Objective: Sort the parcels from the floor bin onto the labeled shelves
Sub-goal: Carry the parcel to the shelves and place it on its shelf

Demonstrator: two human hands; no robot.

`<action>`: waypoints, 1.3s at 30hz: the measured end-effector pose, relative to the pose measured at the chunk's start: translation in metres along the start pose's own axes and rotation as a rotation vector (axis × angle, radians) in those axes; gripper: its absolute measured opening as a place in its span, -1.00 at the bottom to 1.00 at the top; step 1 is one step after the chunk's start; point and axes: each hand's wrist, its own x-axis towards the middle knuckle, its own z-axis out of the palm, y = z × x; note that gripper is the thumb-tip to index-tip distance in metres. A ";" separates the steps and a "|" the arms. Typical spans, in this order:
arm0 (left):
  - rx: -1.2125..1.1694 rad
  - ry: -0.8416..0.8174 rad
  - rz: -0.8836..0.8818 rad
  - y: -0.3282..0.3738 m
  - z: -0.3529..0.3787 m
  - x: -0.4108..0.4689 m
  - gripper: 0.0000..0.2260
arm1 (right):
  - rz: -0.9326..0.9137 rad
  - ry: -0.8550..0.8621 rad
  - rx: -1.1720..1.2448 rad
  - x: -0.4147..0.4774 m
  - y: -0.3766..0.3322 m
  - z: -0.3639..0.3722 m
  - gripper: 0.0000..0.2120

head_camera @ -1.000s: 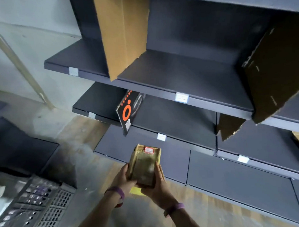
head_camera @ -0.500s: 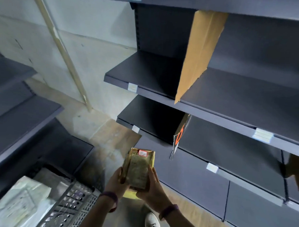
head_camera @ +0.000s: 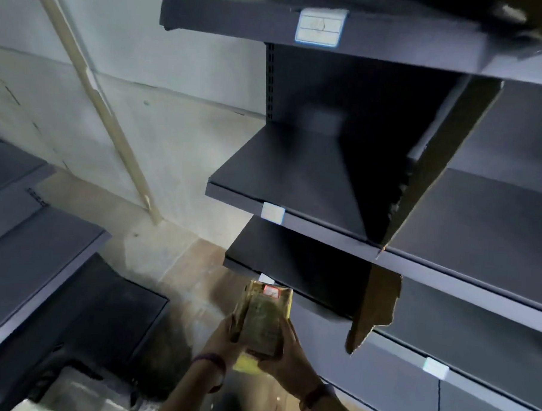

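Parcel (head_camera: 263, 318) low center frame, upright, my left hand (head_camera: 225, 338) and right hand (head_camera: 283, 358) both gripping its sides, sticker (head_camera: 271, 291) facing me, probably to match shelf labels (head_camera: 272, 212).

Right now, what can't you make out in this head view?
- Shelf label text: blurred, too small.
- Red sticker on the parcel: print unreadable.
- Parcel's lower end: covered by the left hand and right hand.
- Floor bin: cut off by the bottom edge, contents blurred.
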 end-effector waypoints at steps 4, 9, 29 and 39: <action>0.091 -0.083 0.045 0.000 -0.014 0.032 -0.80 | 0.032 0.120 0.001 0.015 -0.005 0.016 -0.08; 0.047 -0.260 -0.002 0.018 -0.031 0.073 -0.64 | 0.054 0.233 -0.070 0.044 -0.018 0.018 -0.04; 0.135 -0.311 0.272 0.040 0.016 0.210 -0.59 | 0.197 0.308 -0.346 0.158 0.002 -0.039 -0.33; 0.650 -0.130 0.626 0.005 -0.007 0.171 -0.52 | 0.137 0.329 -0.686 0.107 0.025 -0.006 -0.24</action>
